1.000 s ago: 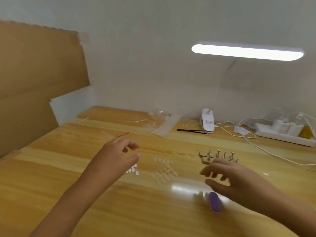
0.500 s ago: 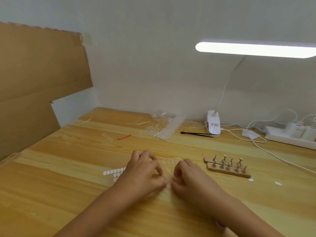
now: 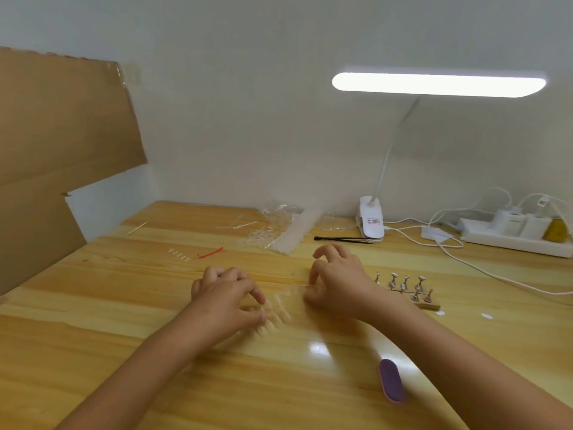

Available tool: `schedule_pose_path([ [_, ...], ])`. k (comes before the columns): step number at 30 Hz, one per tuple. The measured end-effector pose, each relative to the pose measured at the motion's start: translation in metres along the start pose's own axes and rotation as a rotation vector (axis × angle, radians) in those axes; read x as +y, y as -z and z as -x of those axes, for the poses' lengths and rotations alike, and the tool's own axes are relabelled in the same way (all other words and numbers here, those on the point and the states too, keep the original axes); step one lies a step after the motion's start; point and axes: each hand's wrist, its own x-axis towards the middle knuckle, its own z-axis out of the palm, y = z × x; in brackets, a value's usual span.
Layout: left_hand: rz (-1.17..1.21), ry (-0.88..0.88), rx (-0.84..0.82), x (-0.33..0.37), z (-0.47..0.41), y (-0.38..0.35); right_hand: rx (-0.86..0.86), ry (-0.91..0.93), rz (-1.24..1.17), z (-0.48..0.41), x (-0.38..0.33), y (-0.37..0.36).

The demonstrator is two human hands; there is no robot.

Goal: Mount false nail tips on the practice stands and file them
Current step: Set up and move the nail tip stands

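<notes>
While L grip (image 3: 229, 301), R grip (image 3: 336, 283) curl over nail tips (image 3: 279, 311) (hold unclear), wrist (image 3: 383, 305) part-hides stands (image 3: 404, 283).

A long white LED lamp bar (image 3: 438, 84) burns overexposed at upper right, the only light source in view, washing the pale grey wall (image 3: 248, 119) evenly. Its glare lands as a bright white patch on the glossy yellow wooden tabletop (image 3: 108, 305) toward the front edge, between the forearms. Soft shadows hug both arms. Motion blur smears the left hand (image 3: 229, 299) and the translucent false nail tips (image 3: 277, 311) at its fingertips; the right hand (image 3: 336, 280) reads sharper. The purple oval nail file (image 3: 391, 380) looks soft. Wide-angle distortion slants the brown cardboard sheet (image 3: 62, 150) at left.
</notes>
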Motion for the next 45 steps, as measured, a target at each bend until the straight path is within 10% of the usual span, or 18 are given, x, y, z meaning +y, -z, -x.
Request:
schedule_pose_path([
  [5,-0.001,-0.018,-0.053,0.01,-0.006,0.006,0.106,0.031,-0.022,0.036,0.02,0.013],
  [9,0.592,-0.121,-0.171,0.065,0.002,0.009,0.257,0.122,-0.311,0.086,0.041,0.029],
  [14,0.786,-0.187,-0.231,0.113,0.005,-0.014,0.331,0.238,-0.445,0.119,0.062,0.036],
  [18,0.983,-0.121,-0.154,0.105,0.006,-0.027,0.609,-0.039,-0.687,0.133,0.104,0.034],
  [23,1.345,0.092,-0.156,0.101,0.01,-0.044,0.196,-0.486,-0.317,0.13,0.148,0.008],
  [45,1.583,0.104,-0.12,0.111,0.023,-0.049,-0.014,-0.231,-0.384,0.144,0.139,0.025],
])
